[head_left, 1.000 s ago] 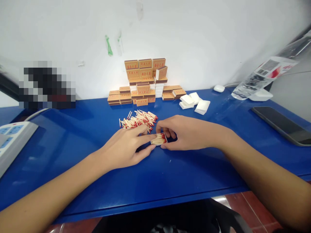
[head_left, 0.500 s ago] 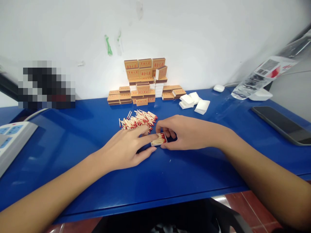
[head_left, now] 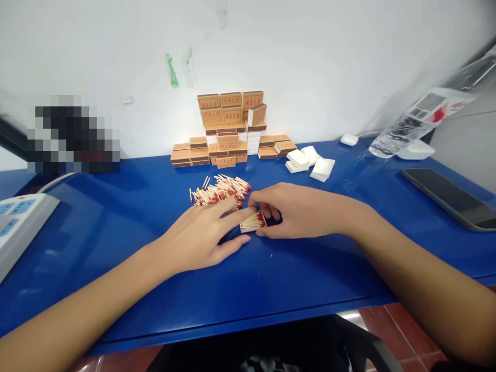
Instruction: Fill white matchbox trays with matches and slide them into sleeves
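Observation:
A small white tray full of red-tipped matches [head_left: 253, 222] lies on the blue table [head_left: 116, 217] between my two hands. My right hand [head_left: 294, 209] pinches the tray's right end with thumb and fingers. My left hand [head_left: 201, 232] lies flat beside it, fingers stretched out, its fingertips touching the tray's left side and the matches in it. Just behind the hands lies a loose pile of matches [head_left: 219, 190].
Stacked tan matchboxes [head_left: 230, 129] stand against the white wall. White empty trays [head_left: 310, 163] lie to their right. A dark phone [head_left: 449, 199] and a plastic bottle [head_left: 418, 126] are at the right, a power strip [head_left: 15, 222] at the left edge.
My left index finger has slid a little further onto the matches in the tray. The view has shifted very slightly; nothing else moved.

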`<act>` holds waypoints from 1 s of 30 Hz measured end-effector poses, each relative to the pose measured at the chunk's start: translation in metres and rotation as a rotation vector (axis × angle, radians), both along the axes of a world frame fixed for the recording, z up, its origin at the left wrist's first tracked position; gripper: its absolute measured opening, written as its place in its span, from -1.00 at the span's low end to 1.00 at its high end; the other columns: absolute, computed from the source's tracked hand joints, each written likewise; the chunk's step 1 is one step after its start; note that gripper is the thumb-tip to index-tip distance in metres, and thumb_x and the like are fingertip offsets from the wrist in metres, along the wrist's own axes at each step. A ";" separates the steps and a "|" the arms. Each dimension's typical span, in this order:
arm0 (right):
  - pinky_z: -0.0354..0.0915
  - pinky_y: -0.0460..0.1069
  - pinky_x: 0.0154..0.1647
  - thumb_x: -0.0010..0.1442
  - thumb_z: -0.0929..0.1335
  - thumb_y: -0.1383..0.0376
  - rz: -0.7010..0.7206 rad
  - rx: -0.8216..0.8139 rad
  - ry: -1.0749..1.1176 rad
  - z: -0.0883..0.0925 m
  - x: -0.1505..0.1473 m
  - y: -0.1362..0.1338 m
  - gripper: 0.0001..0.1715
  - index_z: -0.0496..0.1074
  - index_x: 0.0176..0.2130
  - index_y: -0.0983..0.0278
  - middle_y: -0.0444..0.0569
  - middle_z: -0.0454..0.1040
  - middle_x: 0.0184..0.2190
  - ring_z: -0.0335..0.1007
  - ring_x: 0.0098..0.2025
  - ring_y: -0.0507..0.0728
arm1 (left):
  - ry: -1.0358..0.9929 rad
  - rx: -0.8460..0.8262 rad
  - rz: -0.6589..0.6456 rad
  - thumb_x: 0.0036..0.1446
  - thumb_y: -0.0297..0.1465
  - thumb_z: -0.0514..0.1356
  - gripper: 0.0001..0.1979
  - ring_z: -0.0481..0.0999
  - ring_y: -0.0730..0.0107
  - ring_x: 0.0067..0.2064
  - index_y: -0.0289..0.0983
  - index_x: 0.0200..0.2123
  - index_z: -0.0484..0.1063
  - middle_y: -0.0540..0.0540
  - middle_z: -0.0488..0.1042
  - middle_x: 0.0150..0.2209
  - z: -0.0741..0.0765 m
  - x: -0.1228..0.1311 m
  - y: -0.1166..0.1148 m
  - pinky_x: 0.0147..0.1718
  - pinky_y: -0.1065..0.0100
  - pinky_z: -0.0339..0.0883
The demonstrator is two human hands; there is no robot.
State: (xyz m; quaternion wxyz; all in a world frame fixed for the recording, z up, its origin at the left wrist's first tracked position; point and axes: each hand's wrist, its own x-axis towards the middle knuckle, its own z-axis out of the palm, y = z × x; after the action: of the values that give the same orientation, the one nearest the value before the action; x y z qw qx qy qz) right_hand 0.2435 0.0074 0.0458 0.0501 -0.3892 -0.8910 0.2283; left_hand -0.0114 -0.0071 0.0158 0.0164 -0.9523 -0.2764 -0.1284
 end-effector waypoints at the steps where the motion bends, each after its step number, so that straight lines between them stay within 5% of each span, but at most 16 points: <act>1: 0.16 0.00 -0.33 0.19 0.46 0.16 0.002 0.001 0.000 0.000 0.000 0.000 -0.79 0.45 -0.23 0.21 -0.05 0.51 -0.30 0.34 -0.32 0.12 | 0.017 -0.005 -0.004 0.45 -0.16 0.13 -0.59 0.48 0.39 -0.33 -0.15 0.26 0.42 -0.08 0.46 -0.14 0.000 0.000 -0.001 -0.49 0.38 0.27; 20: 0.22 0.01 -0.34 0.21 0.48 0.00 -0.012 -0.015 0.010 0.003 0.007 0.004 -0.60 0.51 -0.10 0.21 -0.05 0.55 -0.29 0.41 -0.32 0.12 | 0.062 -0.009 0.006 0.45 -0.14 0.14 -0.56 0.49 0.37 -0.36 -0.20 0.25 0.46 -0.07 0.46 -0.16 0.001 0.001 -0.004 -0.49 0.31 0.30; 30: 0.19 0.00 -0.36 0.21 0.47 0.14 0.001 -0.033 0.026 0.001 0.001 0.003 -0.78 0.51 -0.20 0.22 -0.08 0.55 -0.34 0.39 -0.35 0.10 | 0.076 -0.007 -0.011 0.45 -0.17 0.13 -0.54 0.51 0.35 -0.34 -0.19 0.32 0.37 -0.08 0.46 -0.14 0.000 0.001 -0.004 -0.49 0.33 0.25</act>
State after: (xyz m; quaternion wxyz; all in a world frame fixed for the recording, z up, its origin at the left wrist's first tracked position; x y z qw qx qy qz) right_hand 0.2449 0.0103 0.0467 0.0553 -0.3865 -0.8865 0.2482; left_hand -0.0108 -0.0115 0.0156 0.0229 -0.9580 -0.2709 -0.0914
